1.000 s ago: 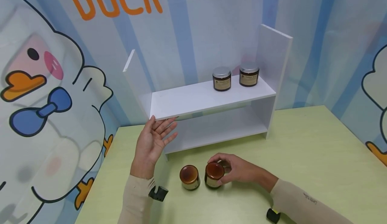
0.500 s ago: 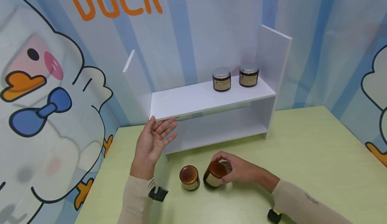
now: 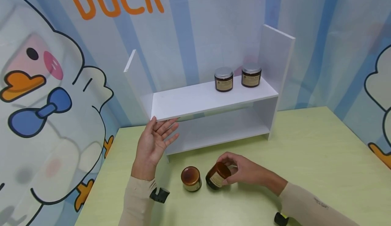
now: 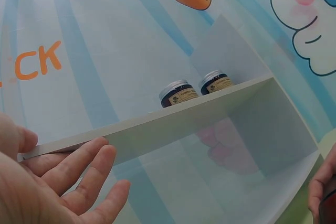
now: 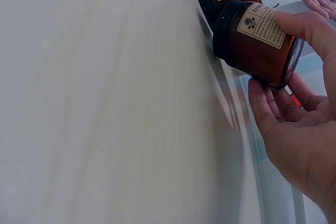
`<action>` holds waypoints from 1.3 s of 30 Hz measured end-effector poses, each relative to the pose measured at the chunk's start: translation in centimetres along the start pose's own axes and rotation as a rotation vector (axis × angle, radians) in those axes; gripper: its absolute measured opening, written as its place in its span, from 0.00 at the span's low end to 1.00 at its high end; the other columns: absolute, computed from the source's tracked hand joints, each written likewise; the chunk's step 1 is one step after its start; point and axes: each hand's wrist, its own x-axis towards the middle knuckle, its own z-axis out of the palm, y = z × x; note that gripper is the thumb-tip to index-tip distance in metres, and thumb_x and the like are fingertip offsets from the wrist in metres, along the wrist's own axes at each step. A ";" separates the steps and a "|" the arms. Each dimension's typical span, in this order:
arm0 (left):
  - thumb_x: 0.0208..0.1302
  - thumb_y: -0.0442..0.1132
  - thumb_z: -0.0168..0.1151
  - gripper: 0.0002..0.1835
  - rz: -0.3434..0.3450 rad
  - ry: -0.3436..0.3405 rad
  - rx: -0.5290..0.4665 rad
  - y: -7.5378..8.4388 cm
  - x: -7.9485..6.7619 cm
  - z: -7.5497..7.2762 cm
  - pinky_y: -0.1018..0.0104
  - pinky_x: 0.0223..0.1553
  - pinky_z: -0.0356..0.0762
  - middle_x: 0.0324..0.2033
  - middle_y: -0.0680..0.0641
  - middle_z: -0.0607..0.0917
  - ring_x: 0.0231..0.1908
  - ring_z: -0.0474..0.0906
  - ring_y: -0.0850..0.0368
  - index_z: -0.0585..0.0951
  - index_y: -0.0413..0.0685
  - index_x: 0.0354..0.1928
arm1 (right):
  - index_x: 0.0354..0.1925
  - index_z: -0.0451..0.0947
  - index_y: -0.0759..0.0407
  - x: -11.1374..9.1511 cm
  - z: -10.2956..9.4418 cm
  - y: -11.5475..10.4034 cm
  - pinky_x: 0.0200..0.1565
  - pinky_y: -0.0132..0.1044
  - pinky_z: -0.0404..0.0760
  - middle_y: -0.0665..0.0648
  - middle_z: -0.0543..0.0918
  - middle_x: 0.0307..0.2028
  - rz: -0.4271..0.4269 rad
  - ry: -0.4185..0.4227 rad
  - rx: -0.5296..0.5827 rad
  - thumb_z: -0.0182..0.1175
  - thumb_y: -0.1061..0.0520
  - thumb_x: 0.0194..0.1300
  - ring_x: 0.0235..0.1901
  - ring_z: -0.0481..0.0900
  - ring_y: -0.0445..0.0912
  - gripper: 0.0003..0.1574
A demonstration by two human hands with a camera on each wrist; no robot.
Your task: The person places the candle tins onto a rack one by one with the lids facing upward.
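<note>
Head view, lower centre: right hand [image 3: 245, 170] gripped a brown jar [image 3: 218, 177] between thumb and fingers, the jar tilted over the pale table [image 3: 308, 151]. A second brown jar [image 3: 191, 179] stood just to its left. Left of centre, left hand [image 3: 152, 146] lay palm up, fingers loosely spread, touching the front edge of the white shelf [image 3: 180, 100]. Right of centre, two silver-lidded jars [image 3: 224, 80] stood on the upper board.
</note>
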 end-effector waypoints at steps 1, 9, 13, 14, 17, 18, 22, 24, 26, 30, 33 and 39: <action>0.82 0.57 0.43 0.30 -0.001 0.001 -0.003 0.0 0.0 0.0 0.47 0.64 0.75 0.58 0.42 0.85 0.57 0.83 0.50 0.69 0.39 0.70 | 0.61 0.71 0.55 -0.1 0.0 0.0 0.57 0.42 0.80 0.59 0.79 0.56 0.003 0.001 -0.001 0.78 0.59 0.55 0.58 0.77 0.53 0.38; 0.82 0.57 0.43 0.31 -0.006 -0.007 -0.007 0.1 0.0 0.0 0.47 0.65 0.73 0.61 0.41 0.82 0.58 0.82 0.50 0.68 0.40 0.71 | 0.64 0.69 0.60 -0.4 -0.3 -0.3 0.57 0.43 0.80 0.62 0.78 0.56 0.009 -0.011 0.014 0.76 0.62 0.56 0.57 0.76 0.55 0.40; 0.81 0.57 0.43 0.30 -0.005 0.001 -0.005 0.1 0.0 0.0 0.47 0.65 0.74 0.62 0.40 0.81 0.58 0.83 0.50 0.68 0.40 0.70 | 0.67 0.68 0.64 -0.5 -0.7 -0.4 0.58 0.47 0.79 0.61 0.78 0.56 0.000 -0.042 0.017 0.75 0.64 0.56 0.57 0.76 0.56 0.43; 0.82 0.57 0.43 0.30 -0.004 0.002 -0.006 0.1 0.0 0.0 0.47 0.65 0.74 0.63 0.39 0.80 0.57 0.83 0.50 0.68 0.40 0.70 | 0.67 0.68 0.64 -0.5 -0.8 -0.4 0.58 0.47 0.79 0.61 0.78 0.56 0.001 -0.051 0.019 0.74 0.64 0.57 0.57 0.76 0.56 0.43; 0.82 0.57 0.43 0.30 -0.004 0.003 -0.002 0.1 0.0 0.0 0.47 0.65 0.74 0.63 0.39 0.80 0.57 0.83 0.50 0.68 0.39 0.70 | 0.67 0.68 0.64 -0.5 -1.0 -0.4 0.59 0.48 0.78 0.61 0.78 0.57 0.003 -0.068 0.014 0.74 0.64 0.57 0.58 0.76 0.56 0.43; 0.82 0.57 0.43 0.30 -0.005 0.002 -0.002 0.1 0.0 0.0 0.47 0.65 0.73 0.63 0.39 0.80 0.57 0.83 0.50 0.68 0.39 0.70 | 0.67 0.68 0.63 -0.6 -1.1 -0.4 0.59 0.48 0.78 0.61 0.78 0.57 0.005 -0.072 0.012 0.74 0.64 0.57 0.58 0.76 0.56 0.42; 0.82 0.56 0.43 0.30 -0.005 0.005 -0.003 0.1 0.0 0.0 0.46 0.65 0.73 0.63 0.38 0.80 0.57 0.83 0.50 0.69 0.39 0.70 | 0.68 0.68 0.63 -0.6 -1.3 -0.3 0.59 0.47 0.78 0.61 0.78 0.58 0.013 -0.079 0.007 0.74 0.63 0.58 0.59 0.76 0.56 0.43; 0.82 0.56 0.43 0.30 -0.006 0.006 -0.002 0.1 0.0 0.0 0.46 0.65 0.73 0.62 0.39 0.81 0.57 0.83 0.50 0.69 0.39 0.70 | 0.68 0.67 0.64 -0.7 -1.4 -0.3 0.59 0.47 0.78 0.61 0.79 0.58 0.017 -0.084 0.012 0.74 0.63 0.58 0.58 0.77 0.57 0.43; 0.82 0.56 0.43 0.30 -0.006 0.007 -0.003 0.1 0.0 0.0 0.46 0.66 0.73 0.62 0.39 0.81 0.57 0.83 0.50 0.69 0.39 0.70 | 0.68 0.68 0.64 -0.7 -1.5 -0.2 0.58 0.46 0.78 0.60 0.79 0.58 0.020 -0.085 0.005 0.75 0.63 0.58 0.58 0.77 0.57 0.43; 0.82 0.56 0.43 0.30 -0.006 0.008 -0.004 0.1 0.0 0.1 0.46 0.66 0.73 0.62 0.39 0.80 0.57 0.83 0.50 0.69 0.39 0.70 | 0.67 0.68 0.64 -0.8 -1.6 -0.1 0.55 0.44 0.79 0.59 0.80 0.58 0.023 -0.084 -0.013 0.75 0.61 0.58 0.58 0.76 0.57 0.42; 0.82 0.56 0.43 0.30 -0.004 0.006 -0.003 0.1 0.0 0.1 0.46 0.66 0.73 0.62 0.39 0.81 0.57 0.83 0.50 0.69 0.39 0.70 | 0.67 0.69 0.63 -0.8 -1.6 0.0 0.53 0.43 0.80 0.59 0.79 0.58 0.023 -0.082 -0.017 0.75 0.61 0.58 0.57 0.75 0.57 0.42; 0.82 0.57 0.43 0.31 -0.008 -0.001 0.006 0.1 0.1 -0.1 0.47 0.66 0.73 0.58 0.43 0.85 0.58 0.83 0.50 0.68 0.40 0.71 | 0.67 0.70 0.62 -0.8 -1.6 0.2 0.50 0.42 0.81 0.60 0.79 0.58 0.012 -0.088 -0.029 0.75 0.61 0.58 0.56 0.75 0.58 0.41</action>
